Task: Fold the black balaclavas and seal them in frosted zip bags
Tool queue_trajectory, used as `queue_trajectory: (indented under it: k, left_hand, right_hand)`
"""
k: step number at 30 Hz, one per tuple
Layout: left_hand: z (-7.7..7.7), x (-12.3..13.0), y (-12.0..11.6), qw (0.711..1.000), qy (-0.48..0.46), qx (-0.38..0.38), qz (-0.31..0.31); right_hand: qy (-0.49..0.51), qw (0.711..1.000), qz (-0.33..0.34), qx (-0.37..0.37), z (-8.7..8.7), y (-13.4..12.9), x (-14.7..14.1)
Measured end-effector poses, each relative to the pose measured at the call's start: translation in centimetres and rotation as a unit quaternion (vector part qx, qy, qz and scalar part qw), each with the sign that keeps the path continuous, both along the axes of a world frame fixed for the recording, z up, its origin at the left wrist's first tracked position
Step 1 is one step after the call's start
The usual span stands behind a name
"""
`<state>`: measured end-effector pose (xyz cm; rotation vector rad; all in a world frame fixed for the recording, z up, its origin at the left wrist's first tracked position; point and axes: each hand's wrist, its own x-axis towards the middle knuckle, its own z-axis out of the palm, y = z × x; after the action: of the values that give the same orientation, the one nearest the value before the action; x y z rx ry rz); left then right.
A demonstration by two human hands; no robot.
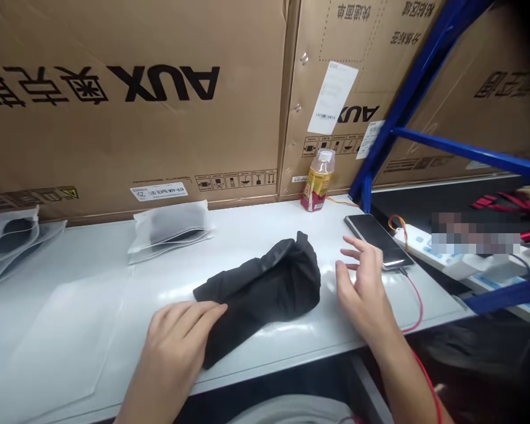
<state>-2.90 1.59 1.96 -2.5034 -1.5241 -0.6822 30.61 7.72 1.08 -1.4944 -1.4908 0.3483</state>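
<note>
The left hand [176, 347] lies flat, fingers extended and not gripping, over the edge of a crumpled black cloth [260, 297], which sits on a white worktable [92, 265]. The right hand [362, 285] is open, fingers loosely spread, just beside a black smartphone [377, 240] — a red cable [417, 306] runs from it. Farther off stand a plastic drink bottle [318, 179] and frosted plastic bags [170, 232], against cardboard AUX cartons [115, 100].
</note>
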Motion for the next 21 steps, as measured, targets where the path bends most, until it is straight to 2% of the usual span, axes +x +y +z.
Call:
queue_trajectory:
  k: [2, 4, 6, 8, 10, 13, 15, 18, 19, 21]
  left_hand:
    - [0.3, 0.3, -0.2, 1.000, 0.006, -0.010, 0.026]
    - [0.6, 0.8, -0.4, 0.999, 0.018, -0.034, 0.029]
    - [0.7, 1.0, -0.4, 0.998, 0.029, -0.054, 0.016]
    - [0.6, 0.9, -0.5, 0.999, 0.032, -0.040, 0.019]
    - [0.5, 0.4, -0.5, 0.998, 0.037, 0.013, 0.039]
    - [0.5, -0.8, -0.6, 0.995, 0.060, 0.079, 0.028]
    - [1.0, -1.3, -0.8, 0.997, 0.074, 0.033, -0.019]
    - [2.2, -1.7, -1.0, 0.983, 0.072, -0.142, -0.095]
    - [2.6, -1.8, -0.9, 0.974, 0.057, -0.193, -0.109]
    - [3.1, -1.8, -0.4, 0.960, 0.004, -0.263, -0.099]
  right_hand:
    - [-0.063, 0.995, 0.072, 0.023, 0.8, -0.2, -0.4]
    - [-0.128, 0.977, 0.170, 0.005, 1.1, -0.4, -1.3]
    - [-0.165, 0.963, 0.214, -0.018, 0.9, -0.4, -1.9]
    - [-0.149, 0.967, 0.207, -0.026, 0.5, -0.2, -1.8]
    - [-0.112, 0.978, 0.175, -0.027, 0.2, -0.1, -0.9]
    - [-0.110, 0.983, 0.143, -0.044, 0.8, -0.3, 1.4]
    - [-0.150, 0.972, 0.165, -0.073, 1.5, -0.7, 3.0]
    - [-0.179, 0.950, 0.241, -0.086, 2.4, -1.2, 4.5]
    - [-0.178, 0.952, 0.242, -0.066, 2.5, -1.2, 4.7]
    - [-0.187, 0.962, 0.201, -0.008, 2.5, -0.9, 4.4]
